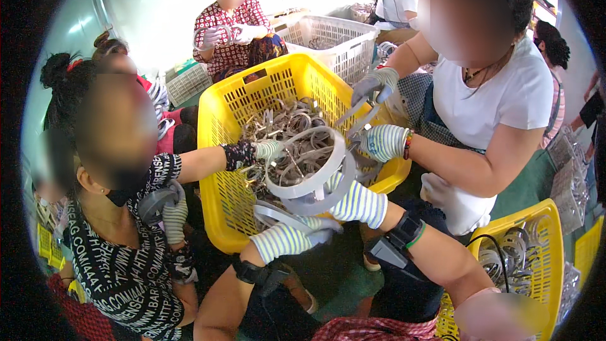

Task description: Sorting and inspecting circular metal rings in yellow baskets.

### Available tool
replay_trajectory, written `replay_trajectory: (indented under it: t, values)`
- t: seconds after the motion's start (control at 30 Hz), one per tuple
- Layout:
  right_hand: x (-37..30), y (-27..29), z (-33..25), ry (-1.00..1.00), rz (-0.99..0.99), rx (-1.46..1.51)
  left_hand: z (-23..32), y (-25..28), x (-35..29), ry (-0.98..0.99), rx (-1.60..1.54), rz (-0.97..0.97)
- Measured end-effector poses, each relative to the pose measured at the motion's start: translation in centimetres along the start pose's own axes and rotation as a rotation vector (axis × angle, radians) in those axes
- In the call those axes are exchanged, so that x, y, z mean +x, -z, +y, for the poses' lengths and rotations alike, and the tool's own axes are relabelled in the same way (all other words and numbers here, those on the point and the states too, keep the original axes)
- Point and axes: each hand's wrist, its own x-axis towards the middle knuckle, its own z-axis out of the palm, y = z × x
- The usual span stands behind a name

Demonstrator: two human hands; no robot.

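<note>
green floor point(344, 293) and a bright white wall point(148, 6), pretty cramped workspace. main thing is the pale ring point(303, 190), held up over the near side of the yellow crate point(218, 196), tilted so you look through it at the heap of metal bands point(297, 123) below. gloved right hand point(360, 203) has its fingers closed on the ring's near right side, partly hidden behind the band. gloved left hand point(293, 237) is by the crate's near rim, right beside a grey strip point(278, 213); fingers look stretched out, but can't tell if they're actually gripping it.

imo the trick is to take the ring by its flat faces, not the edge, with a light pinch so it doesn't bend, and hold it well clear of the tangle so nothing hooks on.

also mind the neighbours: a co-worker's hand point(268, 149) reaches in from the left, and another co-worker's gloved hand point(382, 142) is close on the right. further out, a white crate point(363, 41) behind and a second yellow crate point(554, 233) lower right with shiny rings point(514, 243).
</note>
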Motion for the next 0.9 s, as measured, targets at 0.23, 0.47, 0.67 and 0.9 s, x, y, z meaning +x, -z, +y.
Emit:
replay_trajectory:
  t: [0.23, 0.47, 0.67, 0.9]
  values:
    - [-2.5, -1.0, 0.7, -0.324, -0.420, 0.564, -0.8, -1.1, 0.1, 0.037, 0.123, 0.107]
    - [-2.5, -1.5, 1.0, -0.218, -0.173, 0.484, -0.5, -0.2, -0.2, -0.018, 0.153, 0.066]
    - [-2.5, -0.8, 1.0, -0.037, -0.157, 0.051, 0.4, -0.2, 0.4, -0.058, 0.364, 0.221]
    - [-2.4, -0.3, 1.6, -0.407, -0.255, 0.244, 0.1, 0.4, 0.0, 0.207, 0.197, 0.311]
